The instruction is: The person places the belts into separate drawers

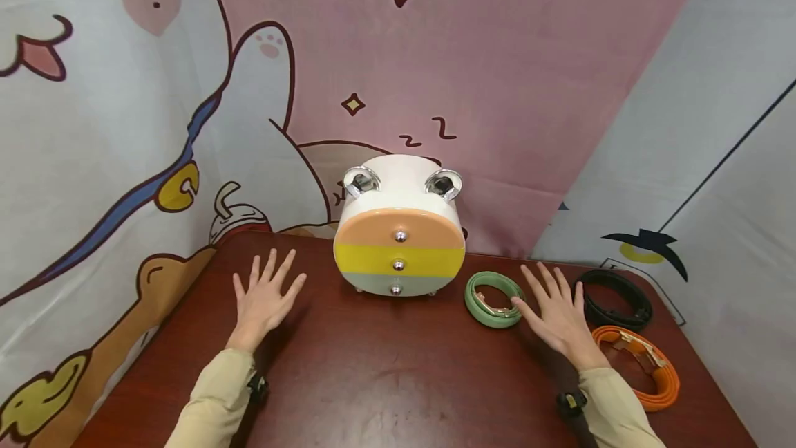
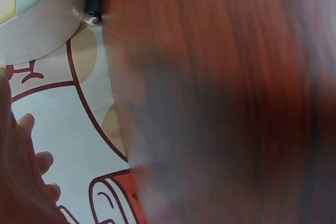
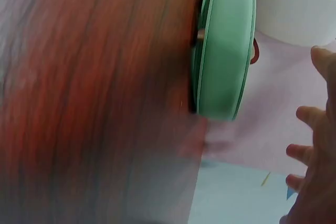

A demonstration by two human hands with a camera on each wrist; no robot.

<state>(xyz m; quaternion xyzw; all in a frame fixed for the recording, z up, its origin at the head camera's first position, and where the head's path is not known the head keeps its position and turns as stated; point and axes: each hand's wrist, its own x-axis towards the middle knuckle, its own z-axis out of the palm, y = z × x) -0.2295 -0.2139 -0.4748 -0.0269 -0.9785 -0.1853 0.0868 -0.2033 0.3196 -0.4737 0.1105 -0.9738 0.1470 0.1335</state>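
With fingers spread, my left hand hovers over the left part of the table and holds nothing. My right hand, also spread and holding nothing, is among three coiled belts. Just left of it lies a green belt with a metal buckle; in the right wrist view the green belt shows its broad side. A black belt and an orange belt lie to its right. Between the hands, farther back, stands a small rounded drawer box with orange, yellow and pale green fronts and silver knobs.
The dark red wooden table carries everything. A cartoon-printed cloth hangs close behind the drawer box and along both sides. Two shiny round ear-like pieces stick up from the box's top. Dark wrist devices are strapped on both wrists.
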